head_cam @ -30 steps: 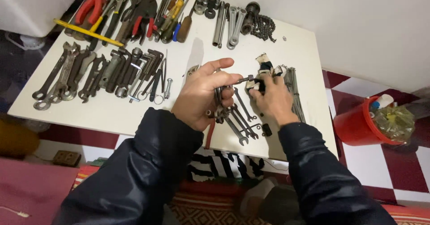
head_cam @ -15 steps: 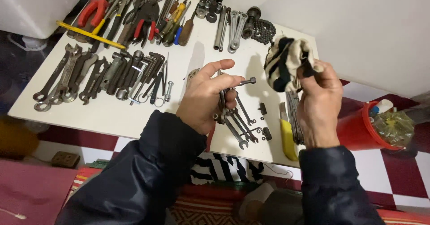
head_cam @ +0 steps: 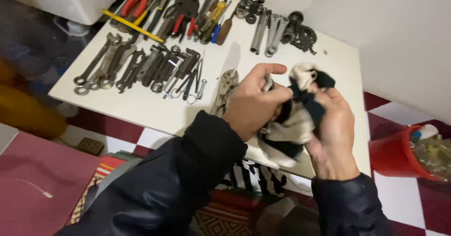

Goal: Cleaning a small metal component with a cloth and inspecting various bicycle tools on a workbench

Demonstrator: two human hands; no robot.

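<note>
My left hand (head_cam: pixel 253 105) grips a small metal tool, only a bit of which shows by my thumb. My right hand (head_cam: pixel 334 128) is closed on a black and cream rag (head_cam: pixel 296 118), pressed around the tool between both hands. Both hands hover over the near right part of a white table (head_cam: pixel 141 105). Locking pliers (head_cam: pixel 226 89) lie on the table just left of my left hand. The wrenches that lay under my hands are hidden by the rag.
Rows of wrenches (head_cam: pixel 105 67) and hex keys (head_cam: pixel 181 71) lie mid-table. Pliers and screwdrivers (head_cam: pixel 188 13) sit at the far edge, with sockets (head_cam: pixel 249 6) and a chain (head_cam: pixel 305 36). A red bucket (head_cam: pixel 399 154) stands on the checkered floor at right.
My right hand picked the rag up off the table, raised it, and has now brought it against the tool in my left hand. The view shifted closer.
</note>
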